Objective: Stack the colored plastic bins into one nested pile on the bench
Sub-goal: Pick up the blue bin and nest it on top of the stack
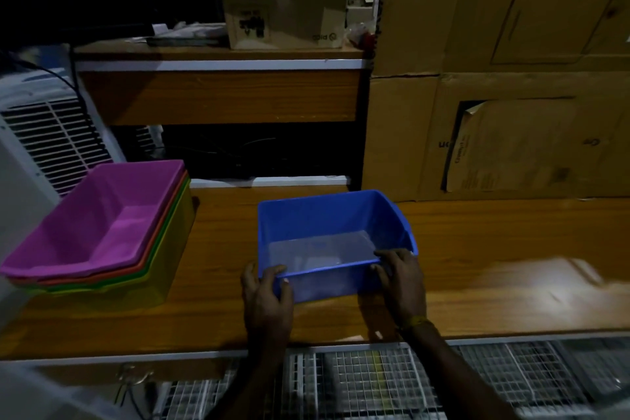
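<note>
We hold the blue bin (327, 235) by its near wall with both hands, at the centre of the frame.

Our left hand (267, 297) curls over the near-left corner, thumb on the rim; our right hand (402, 280) grips the near-right corner, fingers hooked over the edge. The bin sits upright on the wooden bench (477, 249), mouth up, glossy inside, its long axis running roughly left to right. At the left of the frame stands the nested pile (102, 232), purple on top.
</note>
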Tool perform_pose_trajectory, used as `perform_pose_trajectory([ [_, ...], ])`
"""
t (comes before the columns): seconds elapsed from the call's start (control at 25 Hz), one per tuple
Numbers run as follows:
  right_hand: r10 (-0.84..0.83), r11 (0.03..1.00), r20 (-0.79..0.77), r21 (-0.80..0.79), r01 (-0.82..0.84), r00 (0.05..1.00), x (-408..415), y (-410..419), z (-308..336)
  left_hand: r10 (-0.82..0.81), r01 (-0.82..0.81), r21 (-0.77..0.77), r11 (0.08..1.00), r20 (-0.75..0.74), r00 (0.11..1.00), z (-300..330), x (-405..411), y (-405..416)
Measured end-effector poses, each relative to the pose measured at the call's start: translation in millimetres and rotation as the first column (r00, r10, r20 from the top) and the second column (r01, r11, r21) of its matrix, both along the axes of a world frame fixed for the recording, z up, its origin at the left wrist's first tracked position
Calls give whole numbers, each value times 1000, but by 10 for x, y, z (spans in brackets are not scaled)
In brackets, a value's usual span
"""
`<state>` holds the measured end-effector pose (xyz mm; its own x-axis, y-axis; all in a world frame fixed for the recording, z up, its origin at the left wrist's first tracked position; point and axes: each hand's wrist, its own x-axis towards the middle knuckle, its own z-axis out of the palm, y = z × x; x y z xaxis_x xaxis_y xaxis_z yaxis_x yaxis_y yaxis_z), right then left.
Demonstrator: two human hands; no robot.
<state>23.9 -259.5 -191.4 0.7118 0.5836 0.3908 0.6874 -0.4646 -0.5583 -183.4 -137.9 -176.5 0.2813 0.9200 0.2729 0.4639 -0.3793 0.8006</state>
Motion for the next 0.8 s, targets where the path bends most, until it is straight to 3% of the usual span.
perform_pose_trajectory([
  [0.16, 18, 999, 56, 33, -20, 998, -439, -1, 35, -186, 194, 68, 979, -115, 976, -81, 354, -284],
  [0.32, 108, 973, -68, 213, -91, 992, -692, -13, 138, -340, 355, 41, 934, -203, 918, -241, 526, -449],
  [0.44, 63, 953, -123, 302, -23, 990, -688, -56, 196, -396, 404, 21, 914, -165, 903, -240, 498, -392],
  [0.56, 55, 962, -76, 270, -32, 996, -643, -105, 224, -442, 443, -6, 897, -70, 894, -190, 406, -185],
  [0.68, -8, 977, -20, 212, 12, 1000, -498, -147, 204, -414, 414, -2, 910, 35, 910, -129, 287, 72],
  [0.8, -120, 988, -40, 94, 123, 992, -266, -129, 193, -204, 206, -14, 978, 83, 975, -133, 204, 219],
])
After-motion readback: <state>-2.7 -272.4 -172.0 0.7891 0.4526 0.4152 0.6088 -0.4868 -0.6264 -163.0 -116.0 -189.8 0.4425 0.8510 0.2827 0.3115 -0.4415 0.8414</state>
